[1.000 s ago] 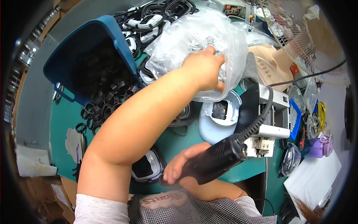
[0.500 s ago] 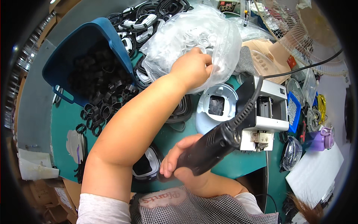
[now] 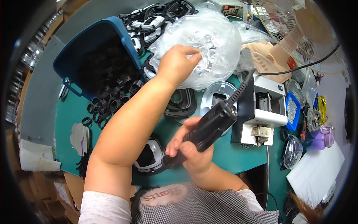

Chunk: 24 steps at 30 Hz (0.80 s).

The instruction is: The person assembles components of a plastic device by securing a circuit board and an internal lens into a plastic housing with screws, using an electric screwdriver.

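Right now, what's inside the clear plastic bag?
Clear ring-shaped pieces, piled in the bag. Anything deeper is hidden beneath them, so I can't tell; the left hand also covers part of the bag's left side.

And here on the checked apron, right across its pale oval patch, sits one legible word in red lettering, while up at the far edge a small dark box carries print too tiny to read

pale grey sleeves | black-and-white checked apron | red-lettered pale patch
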Motion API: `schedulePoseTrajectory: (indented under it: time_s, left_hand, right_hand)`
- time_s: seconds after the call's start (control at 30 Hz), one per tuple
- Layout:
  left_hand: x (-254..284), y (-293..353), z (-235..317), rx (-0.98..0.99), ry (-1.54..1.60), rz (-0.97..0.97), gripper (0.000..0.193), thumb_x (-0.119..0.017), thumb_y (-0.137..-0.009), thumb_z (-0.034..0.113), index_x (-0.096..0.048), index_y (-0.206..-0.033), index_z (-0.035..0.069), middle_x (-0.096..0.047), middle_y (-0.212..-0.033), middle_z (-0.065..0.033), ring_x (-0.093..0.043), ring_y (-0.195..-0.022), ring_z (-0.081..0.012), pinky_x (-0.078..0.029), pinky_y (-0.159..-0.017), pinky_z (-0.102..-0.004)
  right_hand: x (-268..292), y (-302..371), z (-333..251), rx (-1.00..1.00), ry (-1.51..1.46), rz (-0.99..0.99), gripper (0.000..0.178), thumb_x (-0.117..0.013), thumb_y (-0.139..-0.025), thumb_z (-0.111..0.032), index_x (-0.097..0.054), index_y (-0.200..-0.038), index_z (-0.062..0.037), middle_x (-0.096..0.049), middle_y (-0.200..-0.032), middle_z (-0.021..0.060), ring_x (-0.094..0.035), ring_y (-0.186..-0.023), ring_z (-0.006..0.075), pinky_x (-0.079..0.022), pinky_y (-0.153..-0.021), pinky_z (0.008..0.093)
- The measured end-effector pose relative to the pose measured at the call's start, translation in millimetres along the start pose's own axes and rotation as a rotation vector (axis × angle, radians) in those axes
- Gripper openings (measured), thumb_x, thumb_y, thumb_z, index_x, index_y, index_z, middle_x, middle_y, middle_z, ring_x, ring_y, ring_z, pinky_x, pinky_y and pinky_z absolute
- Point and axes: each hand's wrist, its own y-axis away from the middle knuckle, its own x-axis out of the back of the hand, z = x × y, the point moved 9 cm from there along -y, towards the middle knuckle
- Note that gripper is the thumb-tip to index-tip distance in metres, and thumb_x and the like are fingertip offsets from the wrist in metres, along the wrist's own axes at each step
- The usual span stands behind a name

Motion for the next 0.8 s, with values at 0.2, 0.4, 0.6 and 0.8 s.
schedulePoseTrajectory:
  time_s: [0.2, 0.4, 0.6, 0.8]
  left_hand:
    - [20.8, 12.1, -21.5, 0.428, 0.345, -0.102, 0.030, -0.064, -0.085, 0.023, -0.065, -0.104, 0.001, -0.070, -0.085, -0.0095, -0.068, -0.061, -0.0159, -0.052, -0.058, -0.0287]
    - [-7.6, -4.6, -35.7, 0.492, 0.421, -0.081, 0.034, -0.060, -0.085, 0.008, -0.063, -0.118, 0.002, -0.070, -0.092, -0.0147, -0.070, -0.072, -0.0196, -0.058, -0.060, -0.0318]
    - [-12.7, -4.4, -36.3, 0.479, 0.495, -0.132, 0.040, -0.053, -0.083, -0.002, -0.061, -0.122, 0.002, -0.065, -0.101, -0.0159, -0.069, -0.079, -0.0197, -0.059, -0.067, -0.0301]
    - [23.1, 41.8, -13.8, 0.594, 0.935, -0.197, 0.045, -0.057, -0.087, 0.002, -0.052, -0.132, 0.006, -0.059, -0.099, -0.0056, -0.064, -0.089, -0.0155, -0.056, -0.079, -0.0262]
  right_hand:
    - [2.1, 0.3, 4.3, 0.021, -0.014, -0.006, 0.045, -0.067, -0.087, -0.009, -0.040, -0.123, -0.0008, -0.058, -0.080, 0.0133, -0.062, -0.066, 0.0204, -0.055, -0.064, 0.0365]
    - [5.5, -2.4, 9.6, -0.008, 0.123, 0.027, 0.045, -0.065, -0.088, -0.014, -0.042, -0.126, -0.0021, -0.056, -0.080, 0.0108, -0.061, -0.063, 0.0206, -0.056, -0.063, 0.0380]
    - [11.4, -5.3, 6.0, -0.008, 0.109, 0.071, 0.045, -0.064, -0.089, -0.015, -0.042, -0.126, -0.0025, -0.055, -0.081, 0.0103, -0.061, -0.063, 0.0202, -0.055, -0.062, 0.0382]
    - [9.8, -4.8, 3.4, -0.004, 0.084, 0.072, 0.045, -0.064, -0.089, -0.017, -0.042, -0.126, -0.0037, -0.055, -0.081, 0.0100, -0.060, -0.062, 0.0204, -0.055, -0.061, 0.0388]
